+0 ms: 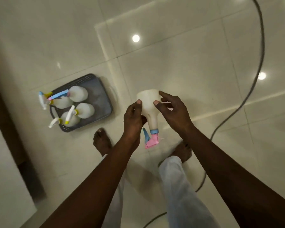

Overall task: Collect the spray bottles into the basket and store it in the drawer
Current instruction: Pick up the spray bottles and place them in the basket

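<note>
While both hands meet above the tiled floor, the left hand and right hand hold one white spray bottle upside down, fingers closed on its body, pink-and-blue trigger head pointing at the bare feet. To the left, well apart, the grey basket sits on the floor with four spray bottles lying inside, nozzles overhanging its left rim. A grey cable curves along the right.
</note>
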{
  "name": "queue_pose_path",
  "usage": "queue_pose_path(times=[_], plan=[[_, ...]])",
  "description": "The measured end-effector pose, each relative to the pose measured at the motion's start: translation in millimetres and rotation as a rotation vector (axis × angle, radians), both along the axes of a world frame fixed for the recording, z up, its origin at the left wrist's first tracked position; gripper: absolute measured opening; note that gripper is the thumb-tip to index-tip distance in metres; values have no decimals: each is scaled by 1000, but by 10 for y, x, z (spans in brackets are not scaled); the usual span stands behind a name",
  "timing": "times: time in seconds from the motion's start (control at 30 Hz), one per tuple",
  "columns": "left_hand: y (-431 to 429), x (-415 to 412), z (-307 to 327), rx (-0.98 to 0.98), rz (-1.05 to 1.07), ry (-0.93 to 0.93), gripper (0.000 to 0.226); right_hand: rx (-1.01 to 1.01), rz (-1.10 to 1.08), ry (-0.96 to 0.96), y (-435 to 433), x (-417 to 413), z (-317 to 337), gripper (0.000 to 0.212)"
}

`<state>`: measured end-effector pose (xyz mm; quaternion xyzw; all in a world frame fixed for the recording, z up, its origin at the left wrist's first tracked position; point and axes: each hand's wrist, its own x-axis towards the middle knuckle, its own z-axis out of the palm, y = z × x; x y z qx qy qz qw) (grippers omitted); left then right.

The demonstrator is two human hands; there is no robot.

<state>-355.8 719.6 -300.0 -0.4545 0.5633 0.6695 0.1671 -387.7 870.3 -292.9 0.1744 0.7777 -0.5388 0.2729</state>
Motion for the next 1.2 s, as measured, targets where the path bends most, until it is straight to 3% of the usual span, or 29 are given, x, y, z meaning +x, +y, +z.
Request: queue_pose_path(times=[0.37, 0.47, 0.6, 0.9, 1.2], plan=[[-1695, 76, 220, 190, 308, -53, 46, -64, 188, -95, -1814, -282, 280, 59], [-2008, 14, 289, 245, 350, -122, 38, -54, 204, -164, -2122, -385, 385, 61], [-2340, -125, 351, 353, 347, -250, 49, -8, 256, -262, -2464, -645, 438, 67], [-2546, -408, 49, 403, 522, -256, 40, 195, 527, -255, -3000, -1256, 4, 66], [-2486, -662, -723, 577, 885, -295, 64, 243, 809, -246, -3259, -1694, -760, 53]])
